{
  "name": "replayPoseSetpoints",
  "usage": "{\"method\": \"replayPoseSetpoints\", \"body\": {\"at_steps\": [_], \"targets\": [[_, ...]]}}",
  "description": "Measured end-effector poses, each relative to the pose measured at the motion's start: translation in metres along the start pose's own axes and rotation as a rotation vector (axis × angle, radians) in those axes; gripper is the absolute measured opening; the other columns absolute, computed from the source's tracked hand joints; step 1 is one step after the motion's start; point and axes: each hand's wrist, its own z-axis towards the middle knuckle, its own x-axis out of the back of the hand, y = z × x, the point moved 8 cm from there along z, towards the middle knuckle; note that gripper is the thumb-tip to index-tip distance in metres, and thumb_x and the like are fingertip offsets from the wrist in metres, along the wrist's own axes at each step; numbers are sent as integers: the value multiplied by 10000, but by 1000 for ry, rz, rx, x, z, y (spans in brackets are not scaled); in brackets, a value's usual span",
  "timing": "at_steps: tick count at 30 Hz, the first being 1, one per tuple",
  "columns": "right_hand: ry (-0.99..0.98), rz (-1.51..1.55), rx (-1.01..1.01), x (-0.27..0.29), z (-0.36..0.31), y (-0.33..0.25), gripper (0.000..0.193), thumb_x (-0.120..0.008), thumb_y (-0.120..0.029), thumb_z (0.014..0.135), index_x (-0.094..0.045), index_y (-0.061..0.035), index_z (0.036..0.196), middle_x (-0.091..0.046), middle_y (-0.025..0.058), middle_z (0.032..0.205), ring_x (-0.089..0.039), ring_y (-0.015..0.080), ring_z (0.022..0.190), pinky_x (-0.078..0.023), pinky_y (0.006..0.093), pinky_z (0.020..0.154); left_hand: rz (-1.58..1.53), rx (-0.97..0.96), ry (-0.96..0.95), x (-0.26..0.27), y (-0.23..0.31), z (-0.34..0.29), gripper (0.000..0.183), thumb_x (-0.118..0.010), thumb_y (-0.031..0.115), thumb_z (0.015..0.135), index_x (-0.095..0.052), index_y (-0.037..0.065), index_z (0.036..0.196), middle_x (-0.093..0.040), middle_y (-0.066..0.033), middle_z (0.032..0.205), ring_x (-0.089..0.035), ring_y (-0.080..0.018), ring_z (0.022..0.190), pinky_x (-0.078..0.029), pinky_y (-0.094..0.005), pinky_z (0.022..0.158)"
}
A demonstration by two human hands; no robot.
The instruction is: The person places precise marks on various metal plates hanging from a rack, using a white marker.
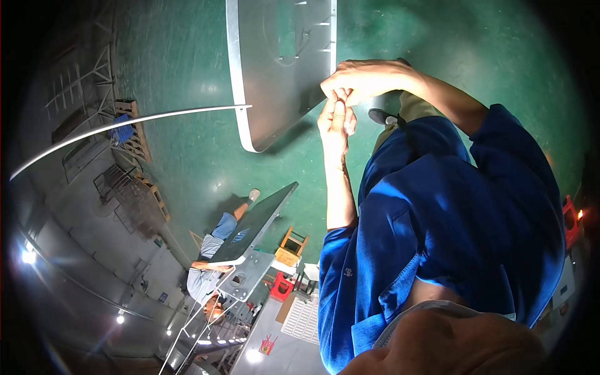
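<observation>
Just off the right edge of a large grey metal panel (269, 94), my two hands meet. The panel has a raised pale rim, a rounded corner and a rectangular cutout. My left hand (337, 122) is closed with its thumb pointing up toward the other hand. Above it, my right hand (369, 80) is closed too, its fingers pinched against the left fingertips. Whatever lies between the fingers is too small to make out. A thin white rod (150, 117) runs from the panel's rim out to the far left.
At lower left a co-worker (215, 240) stands at another grey panel (256, 225). Nearby are a wooden stool (292, 245), a red stool (281, 285) and a grey table (287, 353). Wooden pallets (134, 144) stand at left on the green floor (181, 75).
</observation>
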Motion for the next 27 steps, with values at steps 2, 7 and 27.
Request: {"method": "replayPoseSetpoints", "body": {"at_steps": [2,7,27], "targets": [[41,61,1,7,-2,3,130,-600,13,675,-587,-4,804,-530,56,640,-487,153,561,-406,279,527,30,-23,-6,-1,2,-1,379,-444,219,941,-436,12,1258,-313,51,552,-272,-45,428,-228,-193,374],[787,384,183,74,-15,23,102,-617,-36,797,-638,-18,895,-615,12,800,-560,69,704,-451,202,633,-54,-50,113,10,0,-10,331,-453,215,937,-489,-32,1154,-329,41,548,-288,-45,419,-241,-188,368],[1097,298,322,66,-50,24,100,-610,45,776,-629,23,871,-645,115,935,-615,154,850,-500,273,788,-141,-152,422,25,-1,-24,277,-427,190,931,-469,37,1158,-341,19,593,-333,-79,469,-301,-217,389]]}}
